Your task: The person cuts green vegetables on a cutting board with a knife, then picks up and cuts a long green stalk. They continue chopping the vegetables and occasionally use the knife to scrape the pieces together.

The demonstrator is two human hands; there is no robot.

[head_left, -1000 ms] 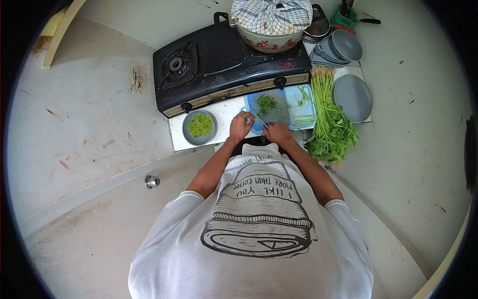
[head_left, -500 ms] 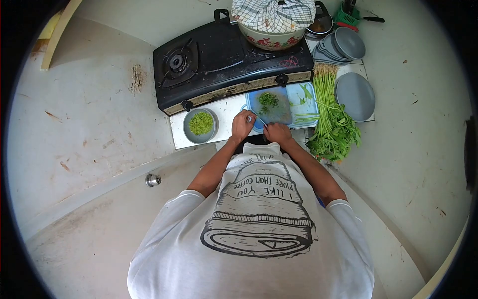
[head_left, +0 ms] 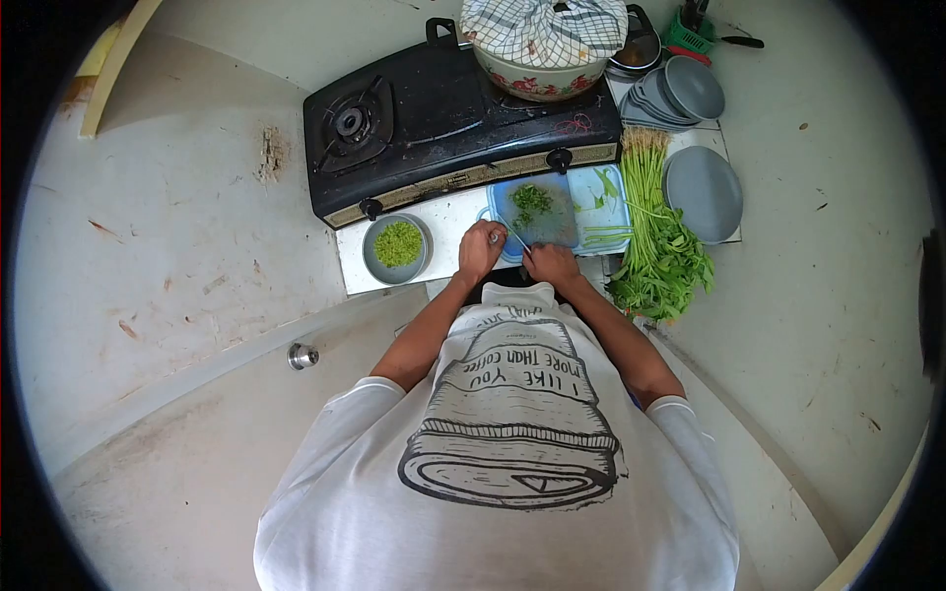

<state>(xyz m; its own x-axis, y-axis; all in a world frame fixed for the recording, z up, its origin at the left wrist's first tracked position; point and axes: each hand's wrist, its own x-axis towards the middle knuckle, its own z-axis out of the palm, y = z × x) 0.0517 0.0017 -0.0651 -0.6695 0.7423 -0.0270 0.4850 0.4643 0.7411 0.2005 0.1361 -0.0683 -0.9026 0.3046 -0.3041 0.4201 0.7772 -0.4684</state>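
Note:
My right hand [head_left: 553, 264] is closed at the near edge of the blue cutting board [head_left: 562, 212], apparently round a knife. The thin knife blade [head_left: 516, 237] slants from that hand up and left toward my left hand [head_left: 480, 248]. My left hand is closed beside the board's left edge, close to the blade's far end; a small pale round spot shows at its fingers, too small to name. Chopped green leaves [head_left: 531, 199] lie in a loose heap on the board. Several cut green stems [head_left: 605, 234] rest on the light blue tray [head_left: 613, 208] at its right.
A grey bowl of chopped greens [head_left: 426, 258] stands left. Behind is a black gas stove [head_left: 424, 123] bearing a cloth-covered pot [head_left: 540, 81]. To the right lie a bunch of leafy stalks [head_left: 658, 231], a grey plate [head_left: 703, 194] and stacked grey bowls [head_left: 694, 87].
Almost nothing differs. The hands and knife stay in nearly the same place, and the view has shifted very slightly.

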